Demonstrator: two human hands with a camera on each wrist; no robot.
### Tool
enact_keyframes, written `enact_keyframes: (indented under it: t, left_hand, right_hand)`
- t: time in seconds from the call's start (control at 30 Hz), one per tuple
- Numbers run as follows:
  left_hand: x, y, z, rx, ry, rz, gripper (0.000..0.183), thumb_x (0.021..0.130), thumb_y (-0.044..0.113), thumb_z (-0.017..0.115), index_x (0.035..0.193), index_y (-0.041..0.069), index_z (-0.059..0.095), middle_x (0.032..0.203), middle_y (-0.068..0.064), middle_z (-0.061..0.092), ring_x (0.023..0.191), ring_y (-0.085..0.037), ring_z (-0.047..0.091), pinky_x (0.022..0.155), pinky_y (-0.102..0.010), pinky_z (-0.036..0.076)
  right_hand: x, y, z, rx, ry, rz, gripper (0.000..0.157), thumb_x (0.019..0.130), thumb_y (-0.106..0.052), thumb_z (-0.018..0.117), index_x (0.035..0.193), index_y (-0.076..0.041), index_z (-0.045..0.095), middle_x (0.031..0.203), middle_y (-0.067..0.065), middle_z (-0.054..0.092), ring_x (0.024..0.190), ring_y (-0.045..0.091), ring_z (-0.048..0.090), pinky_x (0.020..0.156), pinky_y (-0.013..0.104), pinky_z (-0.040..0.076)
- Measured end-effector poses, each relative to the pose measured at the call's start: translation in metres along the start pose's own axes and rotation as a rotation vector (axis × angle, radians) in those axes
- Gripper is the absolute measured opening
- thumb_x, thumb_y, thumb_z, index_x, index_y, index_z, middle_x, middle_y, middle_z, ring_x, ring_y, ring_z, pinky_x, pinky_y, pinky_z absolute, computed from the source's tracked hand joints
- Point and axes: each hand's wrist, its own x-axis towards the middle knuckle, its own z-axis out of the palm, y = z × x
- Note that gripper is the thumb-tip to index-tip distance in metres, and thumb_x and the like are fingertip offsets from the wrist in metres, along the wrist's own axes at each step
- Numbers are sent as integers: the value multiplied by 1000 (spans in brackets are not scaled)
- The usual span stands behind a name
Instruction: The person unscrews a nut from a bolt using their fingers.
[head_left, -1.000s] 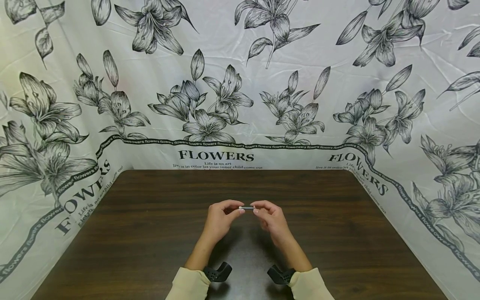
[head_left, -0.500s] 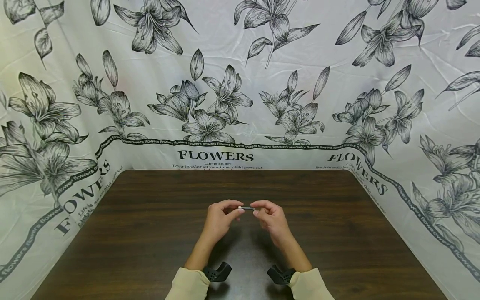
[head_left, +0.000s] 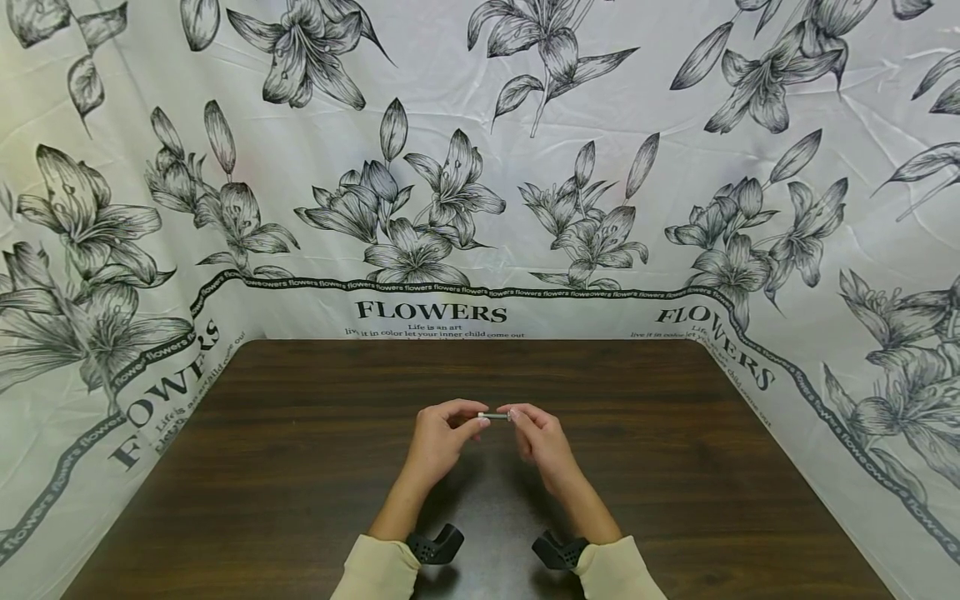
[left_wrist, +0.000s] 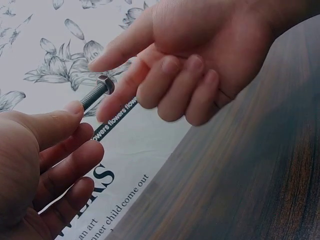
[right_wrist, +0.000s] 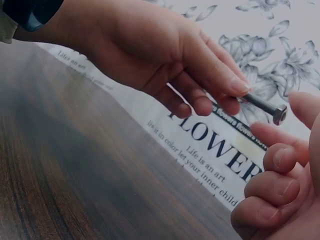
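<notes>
My left hand (head_left: pixel 435 440) pinches a threaded metal bolt (left_wrist: pixel 93 96) between thumb and fingertips, holding it roughly level above the table. A silvery hex nut (left_wrist: pixel 105 84) sits at the bolt's far end, towards the right hand; the end inside the left fingertips is mostly hidden. Around that nut, the right hand (head_left: pixel 546 442) has its thumb and index finger extended, one on either side. In the right wrist view a gap shows between these fingertips and the nut (right_wrist: pixel 281 115). The right hand's other three fingers are curled towards the palm.
A dark wood-grain table (head_left: pixel 300 467) lies under both hands. White cloth (head_left: pixel 585 100) printed with black flowers and lettering hangs behind and along both sides. Black straps or devices (head_left: pixel 437 546) are on both wrists, next to cream sleeves (head_left: pixel 381 568).
The right thumb and index finger have shifted at the nut, the thumb moving up and forward. The right hand has moved slightly left. The left hand stays almost still with the bolt.
</notes>
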Motion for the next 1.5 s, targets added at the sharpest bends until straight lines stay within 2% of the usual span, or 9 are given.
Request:
enact_keyframes:
  t: [0.1,0.3,0.37,0.53,0.6,0.7,0.83,1.13,1.5]
  left_hand:
    - [0,0,0,7,1,9,12,82,-3,74,93,1,74,75,-12,69,63,-40,64,51,-21,41]
    - [1,-1,1,21,4,21,12,81,-4,74,92,1,74,76,-11,70,61,-28,65,54,-23,48]
    - [0,0,1,21,2,18,11,81,-4,75,92,1,74,77,-11,70,62,-24,66,56,-23,50]
    - [1,-1,0,5,-8,5,11,82,-4,74,92,-1,74,79,-12,71,64,-25,67,58,-25,53]
    - [1,-1,0,-6,-12,2,11,82,-4,74,92,-2,73,79,-14,70,64,-26,67,58,-25,53]
    - [1,0,0,-21,-14,-4,11,81,-5,74,92,-4,73,78,-15,69,64,-28,67,58,-25,53]
    - [1,0,0,-26,-11,-8,13,81,-5,74,94,-7,72,78,-16,69,64,-30,66,58,-24,52]
    - [1,0,0,-15,5,-17,13,80,-4,76,93,-1,74,81,-13,70,70,-30,68,61,-24,54]
    - [1,0,0,-23,10,-35,13,80,-4,76,93,0,74,81,-12,70,69,-27,68,60,-24,53]
  right_hand:
    - [-1,-3,1,-24,-18,49,34,105,-20,45,104,8,63,54,1,37,41,6,31,42,21,25]
    - [-9,-23,8,-43,-26,58,30,105,-18,45,88,-4,66,54,3,37,42,6,31,42,20,27]
    - [-10,-26,10,-44,-27,55,29,104,-17,46,88,-2,65,55,2,37,42,6,31,42,20,27]
    - [-6,-17,7,-15,-32,65,34,104,-13,47,101,20,56,54,-1,35,41,6,30,42,20,25]
    - [-3,-10,4,4,-26,71,33,103,-12,48,104,20,55,54,-2,35,40,5,29,41,20,24]
    - [0,-2,3,26,3,69,28,102,-14,52,98,12,60,54,-3,35,40,6,29,40,21,22]
    - [-1,1,3,52,26,34,19,99,-16,58,97,1,65,55,-2,36,41,6,28,40,21,22]
    - [-2,2,0,55,-56,-105,28,97,-7,58,116,14,58,57,-3,36,43,7,27,41,24,22]
    - [-1,4,-1,52,-76,-188,28,93,2,59,117,16,56,57,-3,35,43,8,28,41,22,22]
